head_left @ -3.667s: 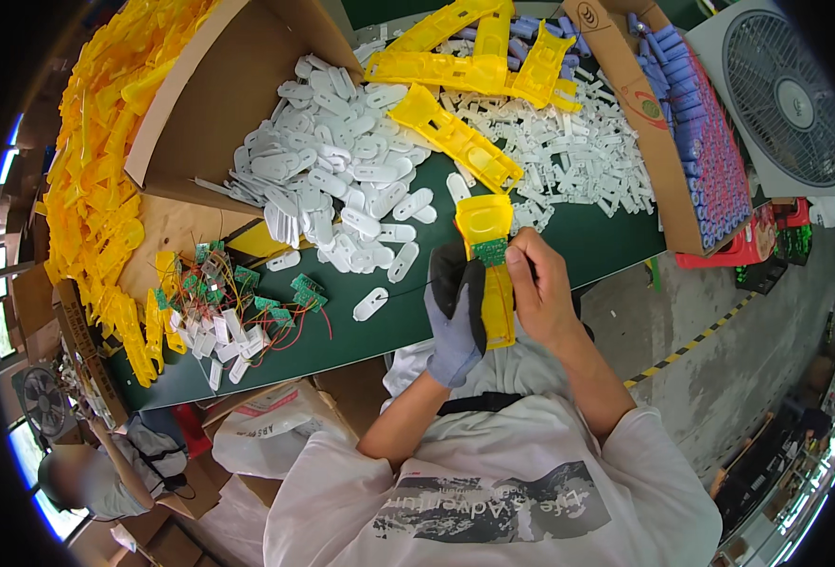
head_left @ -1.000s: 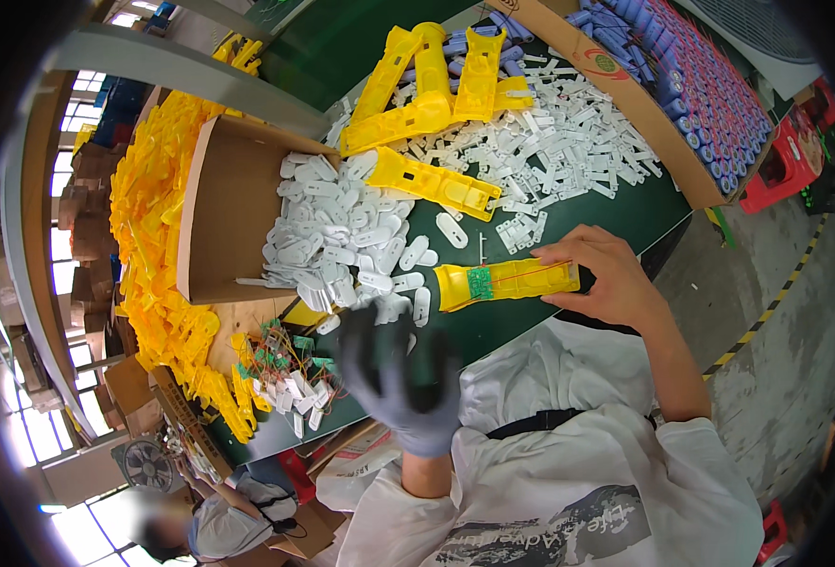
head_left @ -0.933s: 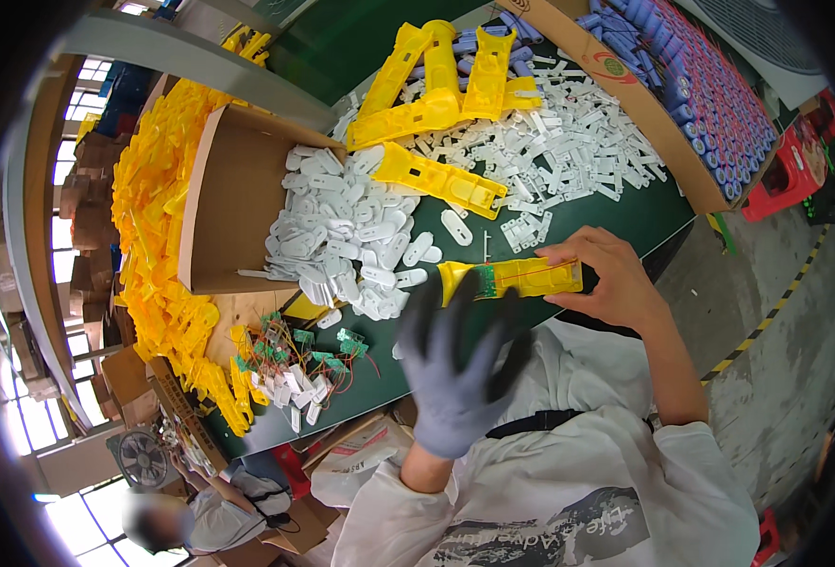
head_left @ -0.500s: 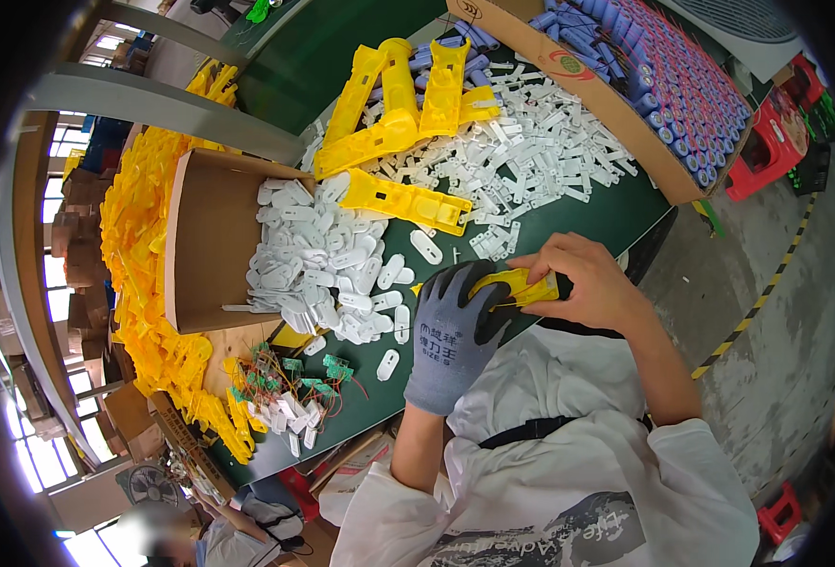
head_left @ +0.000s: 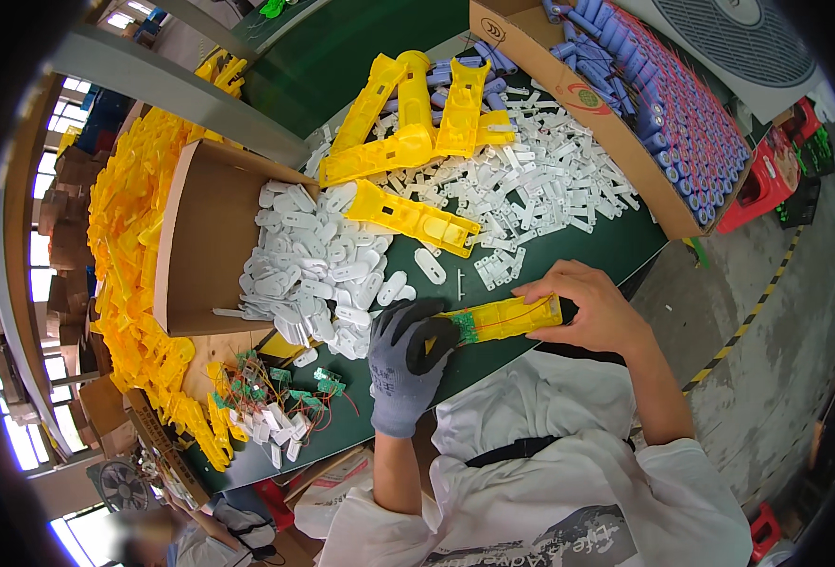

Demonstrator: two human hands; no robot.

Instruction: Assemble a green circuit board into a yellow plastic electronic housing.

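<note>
Yellow plastic everywhere on the far left: a heap of yellow shells (head_left: 129, 255) banks up beside an open cardboard box (head_left: 200, 241), and white plastic tabs (head_left: 318, 279) spill out of it across the green table (head_left: 616, 250). Nearer the edge sits a small cluster of green circuit boards with wires (head_left: 281, 392). Now the action: the left hand (head_left: 408, 364), in a grey glove, is pressing its fingertips onto the left end of a long yellow housing half (head_left: 502, 319), right where a green board sits inside it. The right hand (head_left: 592, 307), bare, is closed around the other end, holding the piece level just above the table edge. Looks like the board-seating step; the next move seems to call for firm, even pressure without pinching the red wire. Far right, a carton of blue cylinders (head_left: 663, 104).
</note>
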